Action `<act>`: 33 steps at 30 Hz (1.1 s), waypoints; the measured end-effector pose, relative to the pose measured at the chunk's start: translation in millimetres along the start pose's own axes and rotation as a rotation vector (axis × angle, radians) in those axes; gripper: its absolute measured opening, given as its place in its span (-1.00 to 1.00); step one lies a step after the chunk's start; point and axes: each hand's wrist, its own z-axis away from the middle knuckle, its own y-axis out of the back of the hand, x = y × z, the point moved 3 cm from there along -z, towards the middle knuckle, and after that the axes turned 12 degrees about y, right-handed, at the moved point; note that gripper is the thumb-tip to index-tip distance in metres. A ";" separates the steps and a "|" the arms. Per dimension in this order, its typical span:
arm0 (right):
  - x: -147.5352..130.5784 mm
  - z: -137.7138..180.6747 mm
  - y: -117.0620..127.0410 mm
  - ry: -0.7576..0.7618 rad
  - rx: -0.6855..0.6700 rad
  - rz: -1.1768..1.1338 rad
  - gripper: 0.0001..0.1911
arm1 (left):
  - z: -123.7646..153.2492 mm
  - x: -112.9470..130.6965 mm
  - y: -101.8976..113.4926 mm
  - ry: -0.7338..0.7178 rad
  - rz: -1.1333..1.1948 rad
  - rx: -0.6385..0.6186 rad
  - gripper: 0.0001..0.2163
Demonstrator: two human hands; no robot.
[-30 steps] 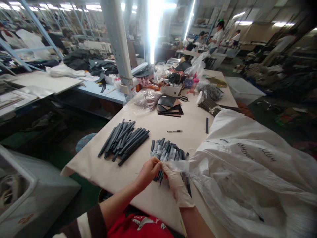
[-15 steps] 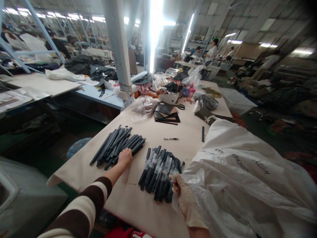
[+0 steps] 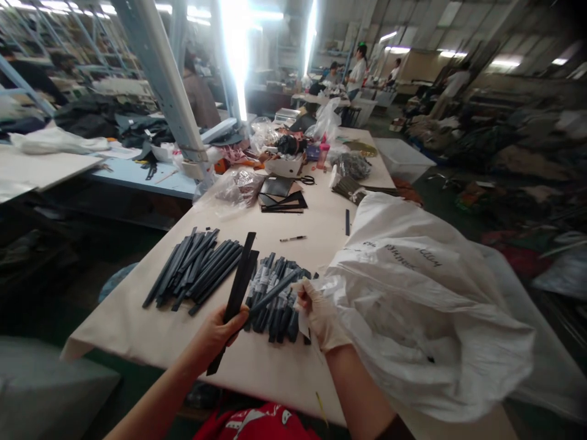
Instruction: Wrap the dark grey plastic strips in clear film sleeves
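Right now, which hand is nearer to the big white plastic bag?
Right. The gloved right hand is close by the left edge of the white plastic bag; the bare left hand, holding dark strips, is farther off to the left.

bundled strips (image 3: 277,322): partly behind held strip (image 3: 273,292) | writing (image 3: 393,249) on bag (image 3: 413,305): illegible | grey bin (image 3: 46,388): cut off left, blurred

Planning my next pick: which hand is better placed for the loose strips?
Probably the left hand: nearer the loose dark strips, though holding some; the gloved right hand is beside the wrapped bundles.
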 end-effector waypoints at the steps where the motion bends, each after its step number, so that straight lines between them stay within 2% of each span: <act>1: -5.2 2.8 0.7 -0.012 -0.023 -0.030 -0.61 | 7.8 1.6 -2.5 0.018 -0.010 -0.004 -0.61; 4: -20.3 12.6 6.8 -0.035 -0.050 -0.064 -0.63 | 20.5 4.3 -7.3 0.046 -0.060 -0.035 -0.60; 10: -44.8 25.0 26.8 -0.037 -0.141 -0.001 -0.65 | 24.6 4.9 -17.5 0.090 -0.150 -0.083 -0.60; 16: -56.4 29.9 47.0 -0.121 -0.237 -0.009 -0.65 | 31.7 17.7 -18.9 0.047 -0.225 -0.108 -0.64; 22: -61.1 37.1 48.3 -0.183 -0.288 -0.004 -0.67 | 33.2 22.8 -17.6 -0.004 -0.273 -0.115 -0.69; 26: -63.0 40.3 46.8 -0.191 -0.288 0.091 -0.65 | 32.9 24.1 -17.8 0.011 -0.285 -0.143 -0.68; 33: -62.9 43.2 50.4 -0.185 -0.383 0.231 -0.60 | 36.1 27.3 -10.6 0.056 -0.287 -0.178 -0.73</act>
